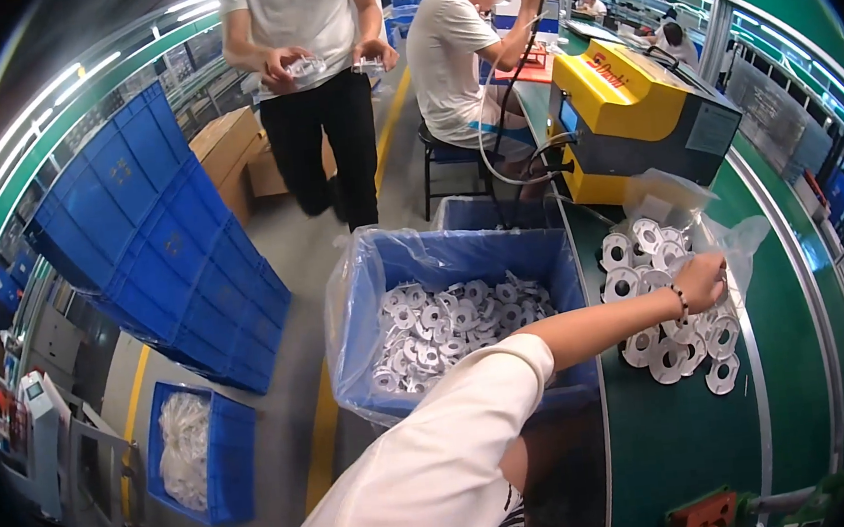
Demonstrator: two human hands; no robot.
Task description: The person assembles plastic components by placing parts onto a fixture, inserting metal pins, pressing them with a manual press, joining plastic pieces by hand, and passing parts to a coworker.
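My left hand reaches across to the green bench at the right, a dark beaded bracelet on its wrist. Its fingers are curled downward over a pile of white ring-shaped plastic parts. What the fingertips grip, if anything, is hidden behind the hand. A clear plastic bag lies crumpled beside the far side of the pile. Under my outstretched arm, a blue bin lined with clear plastic holds many similar white parts. My right hand is out of the picture.
A yellow and black machine stands farther along the bench. An orange-red fixture sits near its lower end. Stacked blue crates lean at left, near a small bin. One person stands holding white parts; another sits working.
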